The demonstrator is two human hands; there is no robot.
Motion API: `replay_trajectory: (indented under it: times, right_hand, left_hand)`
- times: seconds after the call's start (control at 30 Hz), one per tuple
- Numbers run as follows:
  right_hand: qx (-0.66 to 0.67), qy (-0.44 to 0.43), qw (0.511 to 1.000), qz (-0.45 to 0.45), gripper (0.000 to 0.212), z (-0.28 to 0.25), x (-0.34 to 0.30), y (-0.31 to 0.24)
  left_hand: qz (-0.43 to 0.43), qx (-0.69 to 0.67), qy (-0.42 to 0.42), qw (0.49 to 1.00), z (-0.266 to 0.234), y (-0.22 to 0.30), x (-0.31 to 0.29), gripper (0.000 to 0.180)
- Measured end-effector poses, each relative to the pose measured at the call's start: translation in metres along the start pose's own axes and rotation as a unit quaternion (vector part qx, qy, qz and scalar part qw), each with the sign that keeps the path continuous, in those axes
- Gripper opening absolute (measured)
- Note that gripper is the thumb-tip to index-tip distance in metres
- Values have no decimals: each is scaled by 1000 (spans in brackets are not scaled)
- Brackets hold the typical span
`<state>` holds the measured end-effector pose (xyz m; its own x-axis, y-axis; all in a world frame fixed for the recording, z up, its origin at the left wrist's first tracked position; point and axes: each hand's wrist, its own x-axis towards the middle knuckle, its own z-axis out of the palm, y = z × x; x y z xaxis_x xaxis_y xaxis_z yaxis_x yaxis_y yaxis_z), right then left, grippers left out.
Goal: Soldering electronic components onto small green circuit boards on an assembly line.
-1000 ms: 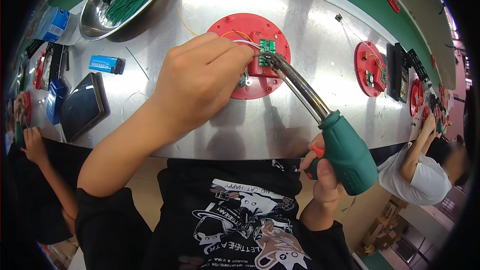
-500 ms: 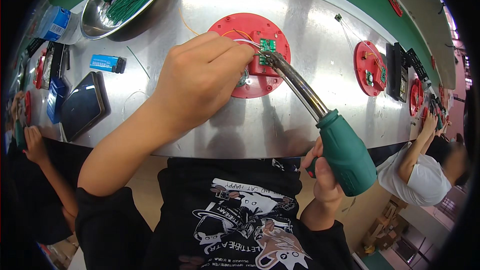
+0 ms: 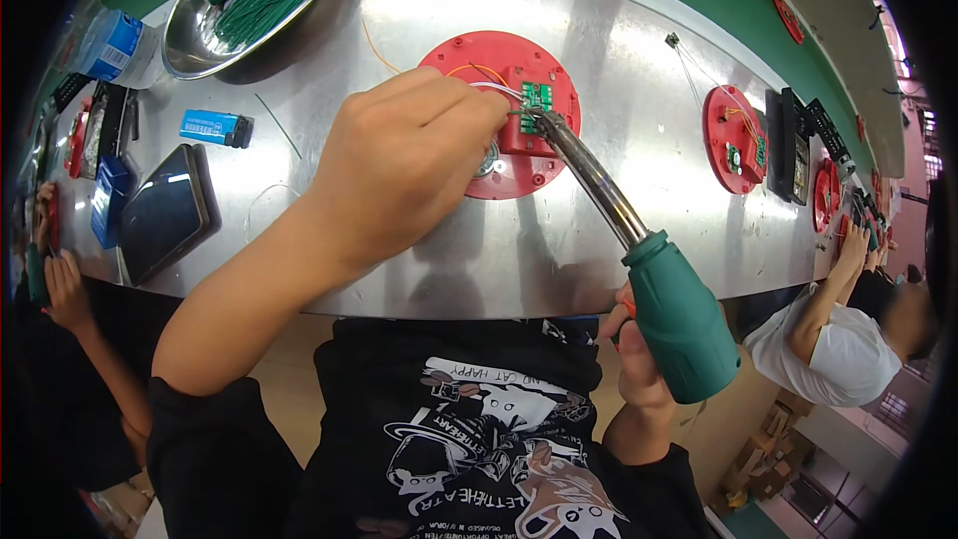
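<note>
A round red plastic housing (image 3: 552, 168) lies on the metal table, carrying a small green circuit board (image 3: 537, 96). White wires (image 3: 496, 87) and an orange wire run to the board's left side. My left hand (image 3: 394, 160) is closed in a pinch beside the board, on a thin wire mostly hidden by the fingers. Under that hand a round metal part (image 3: 488, 159) shows partly. My right hand (image 3: 644, 371) grips a soldering gun with a green body (image 3: 684, 319) by its handle. Its metal tip touches or nearly touches the board, near my left fingertips.
A steel bowl (image 3: 181, 48) of green wires stands at the far left, near a plastic bottle (image 3: 112, 48). A blue box-shaped item (image 3: 215, 128) and a dark phone (image 3: 165, 215) lie left. Another red housing (image 3: 731, 140) lies right. Co-workers sit on both sides.
The soldering gun's body and my right hand have shifted slightly down and left, its tip staying at the board. My left hand holds nearly still.
</note>
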<state>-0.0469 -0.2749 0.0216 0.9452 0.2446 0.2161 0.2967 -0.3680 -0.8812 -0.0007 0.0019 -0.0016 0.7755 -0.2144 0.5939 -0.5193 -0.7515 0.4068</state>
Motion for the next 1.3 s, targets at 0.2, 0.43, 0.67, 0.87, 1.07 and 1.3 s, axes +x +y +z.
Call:
replay_trajectory:
  times: [0.2, 0.43, 0.67, 0.87, 1.07, 1.3]
  right_hand:
    - [-14, -7, 999, -39, 15, -4, -3, 10]
    - [29, 5, 999, 13, 21, -7, -6, 13]
    - [98, 19, 995, 24, 25, -10, -10, 18]
    - [69, 19, 997, 28, 22, -6, -11, 17]
    - [46, -7, 999, 21, 20, -7, -10, 20]
    - [61, 7, 998, 28, 18, -4, -9, 17]
  left_hand:
    - [27, 5, 42, 999, 7, -5, 0, 15]
    - [-8, -10, -4, 1000, 0, 3, 0, 16]
    - [31, 7, 34, 999, 4, 0, 3, 18]
    - [-13, -4, -11, 1000, -2, 5, 3, 18]
    - [-8, -10, 6, 1000, -1, 4, 2, 23]
    - [13, -10, 38, 999, 2, 1, 4, 18]
